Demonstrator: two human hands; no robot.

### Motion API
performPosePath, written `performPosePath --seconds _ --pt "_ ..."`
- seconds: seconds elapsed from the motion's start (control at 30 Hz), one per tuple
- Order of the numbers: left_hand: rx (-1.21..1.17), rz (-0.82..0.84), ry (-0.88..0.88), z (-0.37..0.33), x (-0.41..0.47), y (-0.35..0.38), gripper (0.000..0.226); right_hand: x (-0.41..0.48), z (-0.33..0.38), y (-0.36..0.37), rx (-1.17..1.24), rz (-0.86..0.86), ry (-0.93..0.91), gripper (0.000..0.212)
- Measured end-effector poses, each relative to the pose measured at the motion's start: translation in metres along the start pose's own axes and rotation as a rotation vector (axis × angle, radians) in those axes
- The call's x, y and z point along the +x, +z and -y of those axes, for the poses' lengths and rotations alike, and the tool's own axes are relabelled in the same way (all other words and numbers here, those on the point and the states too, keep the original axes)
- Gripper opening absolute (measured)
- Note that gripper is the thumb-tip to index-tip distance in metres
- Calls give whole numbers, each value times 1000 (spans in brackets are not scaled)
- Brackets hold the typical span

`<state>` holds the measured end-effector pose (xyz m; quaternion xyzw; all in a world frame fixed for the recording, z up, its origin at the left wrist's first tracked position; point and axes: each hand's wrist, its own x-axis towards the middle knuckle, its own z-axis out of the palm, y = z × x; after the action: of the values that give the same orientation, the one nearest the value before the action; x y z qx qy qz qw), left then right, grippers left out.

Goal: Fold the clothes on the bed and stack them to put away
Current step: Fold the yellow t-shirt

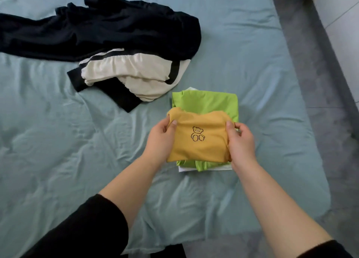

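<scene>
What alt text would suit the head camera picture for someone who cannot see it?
A person's left hand and right hand grip the sides of a folded yellow fabric top with a bear outline, above a folded lime-green garment on a pale teal bedsheet. Crumpled black clothes and a cream-and-black garment lie unfolded further back, to the left.

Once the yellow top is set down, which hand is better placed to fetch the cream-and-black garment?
Probably left. The left hand grips the yellow top on the side nearer the cream-and-black garment; the right hand would have to reach across.
</scene>
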<state>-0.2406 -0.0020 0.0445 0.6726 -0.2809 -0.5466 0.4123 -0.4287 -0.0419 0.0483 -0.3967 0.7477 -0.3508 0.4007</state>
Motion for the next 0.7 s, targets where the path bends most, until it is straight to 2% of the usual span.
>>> performPosePath --seconds 0.13,0.23,0.3,0.37,0.4,0.47,0.53,0.57,0.6,0.63,0.7 --pt "-2 -27 100 -16 24 52 16 60 7 -29 20 -46 -61 17" --pt "86 -72 50 14 45 83 17 94 -23 -30 -60 -12 0 16" --pt "220 -41 -104 44 52 97 40 105 -55 -29 -177 67 98 25" --pt "434 58 -193 69 54 101 60 107 -80 -32 -303 145 139 31" --pt "551 49 -177 75 54 101 67 106 -88 -34 -406 141 91 33" --pt "767 -94 -38 75 53 102 76 103 -94 -37 -664 58 -195 35" --pt "941 -179 234 73 56 110 80 95 -92 -30 -769 97 -581 39" --pt "1035 -150 367 74 60 115 80 94 -94 -24 -817 184 -721 42" --pt "1150 -70 456 77 65 119 79 96 -97 -20 -904 300 -795 47" --pt "1262 42 478 83 73 121 81 100 -103 -18 -1022 406 -791 52" --pt "1400 294 324 98 92 118 89 115 -118 -21 -1254 560 -616 60"
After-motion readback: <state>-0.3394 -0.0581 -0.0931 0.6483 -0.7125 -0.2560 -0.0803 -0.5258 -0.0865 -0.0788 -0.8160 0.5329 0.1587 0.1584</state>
